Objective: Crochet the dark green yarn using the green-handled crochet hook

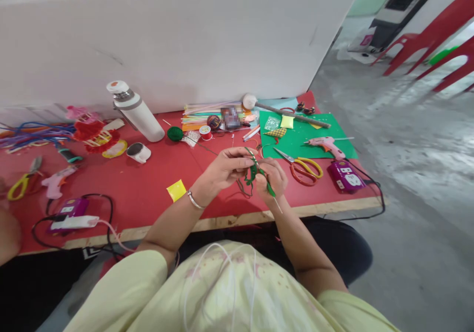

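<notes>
Above the front edge of the red table [148,188], my two hands meet on a small piece of green yarn work [252,176]. My left hand [226,166] pinches the top of it, with a silver bangle on that wrist. My right hand [274,176] is closed around a thin crochet hook [272,193] with a green handle, its end pointing down toward me. A green strand runs back across the table to a green yarn ball [175,134].
Yellow-handled scissors [303,166], a pink glue gun [328,145] and a purple power socket [346,175] lie right of my hands by a green sheet [314,129]. A white bottle [135,110], cap [138,152], craft straws, a yellow square [176,190] and another person's arm [9,233] sit left.
</notes>
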Demonstrator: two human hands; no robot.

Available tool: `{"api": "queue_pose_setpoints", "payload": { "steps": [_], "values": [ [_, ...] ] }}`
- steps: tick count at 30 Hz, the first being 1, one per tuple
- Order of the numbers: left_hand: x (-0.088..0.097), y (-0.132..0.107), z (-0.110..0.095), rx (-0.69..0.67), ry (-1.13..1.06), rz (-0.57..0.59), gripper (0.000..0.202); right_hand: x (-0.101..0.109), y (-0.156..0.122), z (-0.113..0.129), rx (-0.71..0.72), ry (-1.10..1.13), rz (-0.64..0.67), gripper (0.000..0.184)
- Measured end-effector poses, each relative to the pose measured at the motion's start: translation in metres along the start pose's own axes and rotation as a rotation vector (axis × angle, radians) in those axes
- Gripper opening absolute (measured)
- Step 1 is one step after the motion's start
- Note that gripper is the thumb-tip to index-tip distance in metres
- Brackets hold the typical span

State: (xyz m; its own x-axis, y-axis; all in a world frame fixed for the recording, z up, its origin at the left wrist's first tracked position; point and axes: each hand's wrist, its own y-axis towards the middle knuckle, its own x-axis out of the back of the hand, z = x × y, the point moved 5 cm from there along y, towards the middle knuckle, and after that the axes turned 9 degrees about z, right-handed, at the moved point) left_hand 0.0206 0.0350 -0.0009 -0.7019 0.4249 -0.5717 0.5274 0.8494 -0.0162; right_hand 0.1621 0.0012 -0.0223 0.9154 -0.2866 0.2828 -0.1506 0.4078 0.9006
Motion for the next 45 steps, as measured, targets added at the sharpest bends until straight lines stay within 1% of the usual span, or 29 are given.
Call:
{"api": "queue_pose_setpoints", "payload": {
  "steps": [2,5,7,9,13,17,21,25,28,31,37,39,41,43,45],
  "values": [
    [0.001,-0.001,-0.001,0.052,-0.002,0.021,0.034,0.002,0.002,-0.004,0.05,0.001,0.067,0.021],
    [0.006,-0.004,-0.008,0.122,0.054,0.035,0.035,0.011,0.011,-0.007,0.182,-0.022,0.238,0.021],
    [0.011,-0.004,-0.012,0.146,0.103,0.018,0.035,0.019,0.018,-0.008,0.253,-0.054,0.347,0.021],
    [0.016,-0.004,-0.016,0.15,0.148,-0.012,0.035,0.027,0.024,-0.009,0.262,-0.091,0.412,0.02],
    [0.018,0.0,-0.016,0.163,0.206,-0.032,0.033,0.035,0.029,-0.006,0.253,-0.179,0.479,0.014],
    [0.015,0.003,-0.016,0.177,0.233,-0.046,0.031,0.037,0.028,-0.002,0.271,-0.262,0.502,0.01],
    [0.011,0.003,-0.018,0.217,0.262,-0.08,0.03,0.039,0.029,-0.002,0.289,-0.336,0.557,0.013],
    [0.009,0.004,-0.019,0.248,0.279,-0.083,0.029,0.043,0.031,0.001,0.304,-0.315,0.617,0.011],
    [0.008,0.005,-0.016,0.257,0.26,-0.056,0.03,0.046,0.032,0.002,0.265,-0.235,0.626,0.008],
    [0.008,0.005,-0.012,0.274,0.253,-0.026,0.03,0.05,0.032,0.001,0.176,-0.118,0.641,0.01],
    [0.014,0.006,-0.008,0.33,0.232,0.071,0.031,0.055,0.031,-0.005,-0.037,0.268,0.657,0.013],
    [0.014,0.006,-0.005,0.312,0.226,0.104,0.031,0.049,0.026,-0.011,-0.197,0.41,0.654,0.019],
    [0.011,0.008,0.0,0.25,0.223,0.121,0.032,0.037,0.015,-0.018,-0.44,0.584,0.593,0.031],
    [0.007,0.011,0.003,0.131,0.257,0.095,0.034,0.022,0.0,-0.026,-0.703,0.772,0.418,0.045],
    [0.004,0.012,0.002,-0.05,0.351,0.011,0.033,0.007,-0.015,-0.029,-0.88,0.794,0.269,0.052]
  ]
}}
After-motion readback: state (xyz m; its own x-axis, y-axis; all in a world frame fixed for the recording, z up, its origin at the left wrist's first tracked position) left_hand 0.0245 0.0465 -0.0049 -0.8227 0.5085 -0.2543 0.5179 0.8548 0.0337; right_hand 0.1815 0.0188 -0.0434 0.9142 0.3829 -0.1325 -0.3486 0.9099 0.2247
